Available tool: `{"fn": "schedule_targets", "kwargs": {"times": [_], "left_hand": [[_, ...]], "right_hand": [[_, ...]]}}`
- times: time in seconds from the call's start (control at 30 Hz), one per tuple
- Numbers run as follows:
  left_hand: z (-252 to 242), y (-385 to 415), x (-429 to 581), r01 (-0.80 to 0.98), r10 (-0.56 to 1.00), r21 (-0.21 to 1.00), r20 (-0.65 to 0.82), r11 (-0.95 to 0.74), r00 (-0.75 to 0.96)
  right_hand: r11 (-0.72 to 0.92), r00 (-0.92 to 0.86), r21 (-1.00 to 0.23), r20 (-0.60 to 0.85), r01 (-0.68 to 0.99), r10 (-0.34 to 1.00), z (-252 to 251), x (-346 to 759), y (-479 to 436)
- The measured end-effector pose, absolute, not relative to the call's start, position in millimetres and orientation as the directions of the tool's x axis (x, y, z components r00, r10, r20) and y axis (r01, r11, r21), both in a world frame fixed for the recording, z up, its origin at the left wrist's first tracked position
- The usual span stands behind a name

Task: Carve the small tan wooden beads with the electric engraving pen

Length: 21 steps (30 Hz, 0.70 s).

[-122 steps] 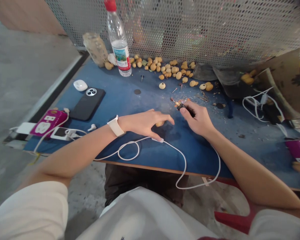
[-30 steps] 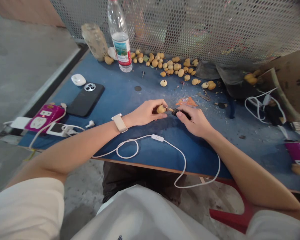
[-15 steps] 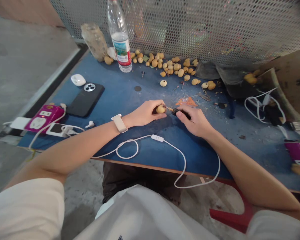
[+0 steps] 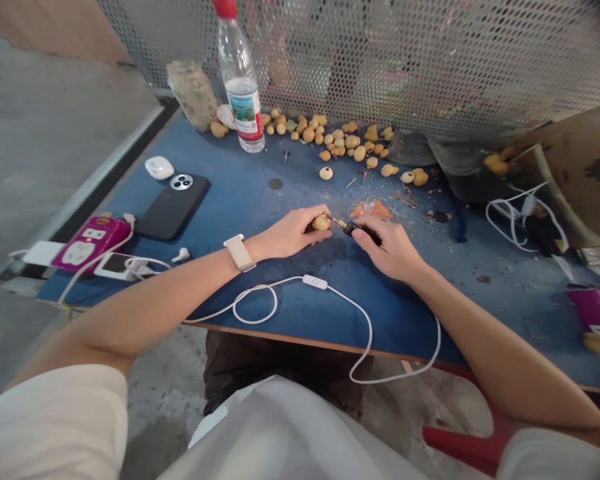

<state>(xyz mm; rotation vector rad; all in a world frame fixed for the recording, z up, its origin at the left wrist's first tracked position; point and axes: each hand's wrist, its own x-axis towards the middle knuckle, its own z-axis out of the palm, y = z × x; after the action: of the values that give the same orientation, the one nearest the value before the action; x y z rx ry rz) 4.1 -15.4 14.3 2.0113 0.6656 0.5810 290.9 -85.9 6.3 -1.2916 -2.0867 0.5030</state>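
My left hand (image 4: 293, 233) grips a round tan seed (image 4: 322, 222) between thumb and fingertips, above the blue table. My right hand (image 4: 387, 250) holds a small black rotary engraving pen (image 4: 361, 230) like a pencil. Its thin metal bit (image 4: 337, 222) points left and meets the seed's right side. A white cable (image 4: 315, 282) with an inline switch loops from the pen across the table and over its front edge. Orange shavings (image 4: 373, 211) lie just beyond my right fingers.
A heap of tan seeds (image 4: 340, 143) and small bits lie at the table's back, beside a water bottle (image 4: 240, 87) and a perforated metal screen (image 4: 405, 67). A black phone (image 4: 173, 207) and magenta power strip (image 4: 93, 243) lie left. Tangled white cables (image 4: 515, 220) lie right.
Four seconds ago the seed lay under my left hand on the table. Now that hand holds it up against the pen's bit. Over the last second, only slight camera movement shows.
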Motion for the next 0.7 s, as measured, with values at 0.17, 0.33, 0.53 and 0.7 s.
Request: {"fn": "schedule_targets", "kwargs": {"times": [0.17,0.33,0.53,0.7], "left_hand": [[16.0,-16.2,3.7,0.254,0.653,0.863,0.11,-0.437,0.75],[15.3,-16.1,3.6,0.265,0.653,0.844,0.126,-0.466,0.747],[12.8,-14.9,3.3,0.218,0.623,0.834,0.181,-0.508,0.761],[13.5,-15.5,2.6,0.244,0.633,0.825,0.167,-0.509,0.756]], "right_hand": [[0.444,-0.316,-0.598,0.312,0.668,0.896,6.9,290.4,-86.3],[0.449,-0.325,-0.594,0.31,0.668,0.894,6.1,292.1,-86.2],[0.46,-0.323,-0.599,0.328,0.656,0.888,3.5,294.2,-85.7],[0.461,-0.344,-0.6,0.307,0.653,0.887,5.2,291.8,-86.9]]}}
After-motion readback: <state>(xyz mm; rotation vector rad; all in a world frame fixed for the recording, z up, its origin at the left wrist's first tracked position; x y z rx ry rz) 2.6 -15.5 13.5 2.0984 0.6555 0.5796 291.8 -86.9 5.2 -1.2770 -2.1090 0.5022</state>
